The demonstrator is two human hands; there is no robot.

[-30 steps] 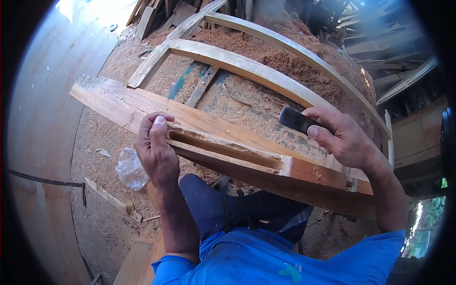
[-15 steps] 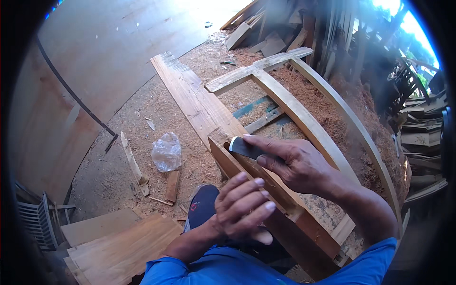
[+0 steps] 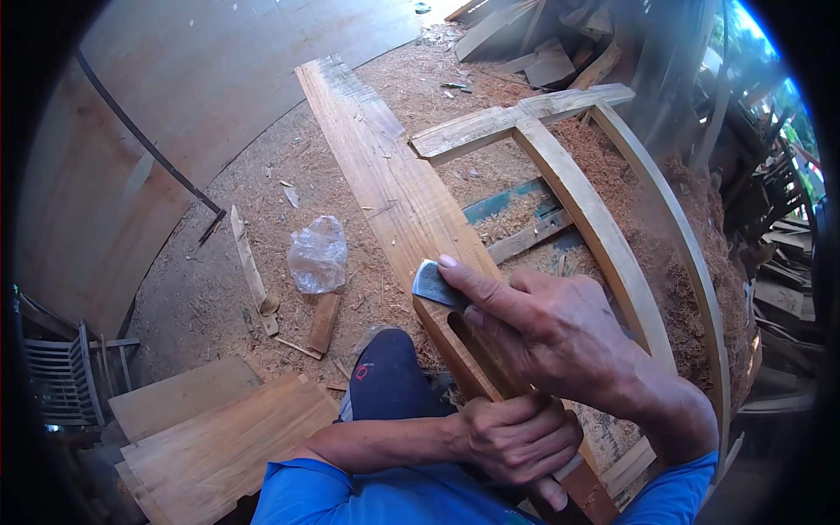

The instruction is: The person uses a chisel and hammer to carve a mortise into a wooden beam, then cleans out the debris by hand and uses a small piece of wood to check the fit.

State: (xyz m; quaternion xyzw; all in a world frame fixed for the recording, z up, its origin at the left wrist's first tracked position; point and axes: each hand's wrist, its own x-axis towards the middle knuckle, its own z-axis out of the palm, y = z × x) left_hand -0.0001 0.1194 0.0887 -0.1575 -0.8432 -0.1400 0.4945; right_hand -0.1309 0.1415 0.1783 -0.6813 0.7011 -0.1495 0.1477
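Note:
My right hand (image 3: 564,337) grips a short, dark flat blade (image 3: 430,282) with a pale rounded tip, index finger along it, at the far end of a slotted wooden workpiece (image 3: 595,490). Lower down, my left hand (image 3: 521,437) has its fingers wrapped round that workpiece, which runs away from me beneath both hands and is partly hidden by them. A long light-brown board (image 3: 367,149) lies beyond it, along the left side of a pale curved wooden frame (image 3: 595,219).
A plastic bag (image 3: 317,254), offcuts (image 3: 324,322) and shavings lie on the floor. Loose boards (image 3: 206,437) and a slatted item (image 3: 61,376) are at lower left, a large panel (image 3: 114,175) at upper left, shavings heaps and stacked wood (image 3: 779,289) at right. My knee (image 3: 385,367) is below.
My view has turned, so the workpiece now runs front to back. My left hand has shifted to its nearer part and closed on it. My right hand has brought the blade onto its far end.

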